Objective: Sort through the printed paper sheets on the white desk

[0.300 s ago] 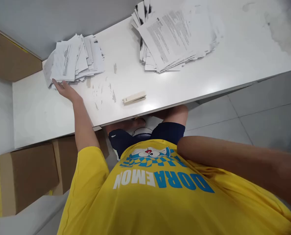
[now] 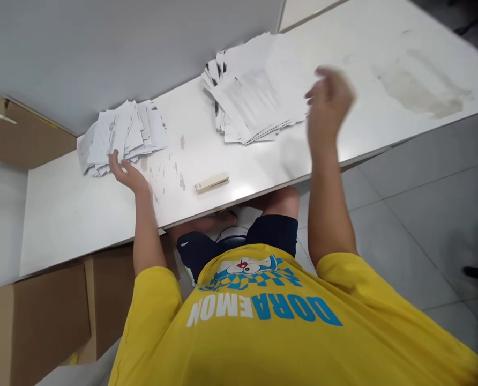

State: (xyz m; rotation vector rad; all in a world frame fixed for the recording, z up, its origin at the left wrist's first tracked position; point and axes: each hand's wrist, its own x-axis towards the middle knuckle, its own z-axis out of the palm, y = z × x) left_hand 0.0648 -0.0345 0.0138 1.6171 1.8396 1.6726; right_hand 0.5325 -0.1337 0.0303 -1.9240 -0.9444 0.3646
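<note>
My left hand (image 2: pixel 125 172) is open, fingers apart, at the near edge of a messy stack of papers (image 2: pixel 118 131) on the left of the white table. It holds no sheet. Raised over the table is my right hand (image 2: pixel 329 99), somewhat blurred, its fingers loosely bent and apart with nothing visible in them. Just left of it lies a larger stack of printed papers (image 2: pixel 255 102), fanned unevenly. A cream stapler (image 2: pixel 212 183) rests near the table's front edge, between the hands and touched by neither.
The white table (image 2: pixel 74 214) runs along a grey wall (image 2: pixel 114 48), with worn patches on its top. Cardboard boxes (image 2: pixel 50 316) stand below at the left, and another cardboard box (image 2: pixel 34 134) is at the table's left end. Tiled floor (image 2: pixel 403 214) shows at right.
My right arm has swung up from beside my body to above the table. My left hand has drawn slightly back from the left stack's corner. The view has shifted too.
</note>
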